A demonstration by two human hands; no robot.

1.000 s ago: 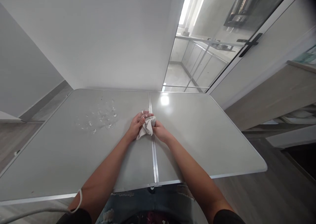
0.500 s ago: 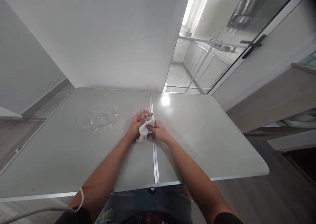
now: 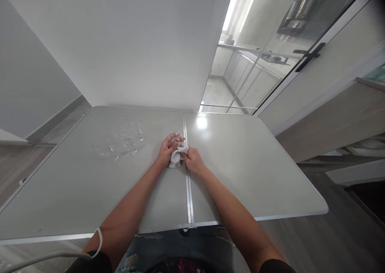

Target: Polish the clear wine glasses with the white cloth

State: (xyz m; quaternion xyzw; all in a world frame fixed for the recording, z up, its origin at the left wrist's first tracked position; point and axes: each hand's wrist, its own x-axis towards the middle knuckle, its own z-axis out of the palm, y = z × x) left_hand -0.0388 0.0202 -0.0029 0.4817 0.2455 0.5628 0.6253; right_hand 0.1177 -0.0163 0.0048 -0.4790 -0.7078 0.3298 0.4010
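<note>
My left hand [image 3: 166,149] is wrapped round a clear drinking glass [image 3: 177,137], held tilted above the middle of the table. A white cloth [image 3: 177,156] is bunched against the near end of the glass. From the right, my right hand [image 3: 193,159] grips the cloth, its thumb pressed into the folds; its other fingers are partly hidden. Off to the left, several clear glasses [image 3: 122,142] lie close together on the tabletop, their outlines faint against it.
The pale folding table [image 3: 240,164] has a metal seam [image 3: 189,192] down its middle. A white wall [image 3: 144,48] rises behind it. Right of the wall is a glass door with a black handle [image 3: 311,57]. A white cable [image 3: 54,255] crosses my left arm.
The cloth's hanging end has drawn up and bunched closer beneath the glass. My right hand has shifted slightly against it. The glasses on the left stay where they were.
</note>
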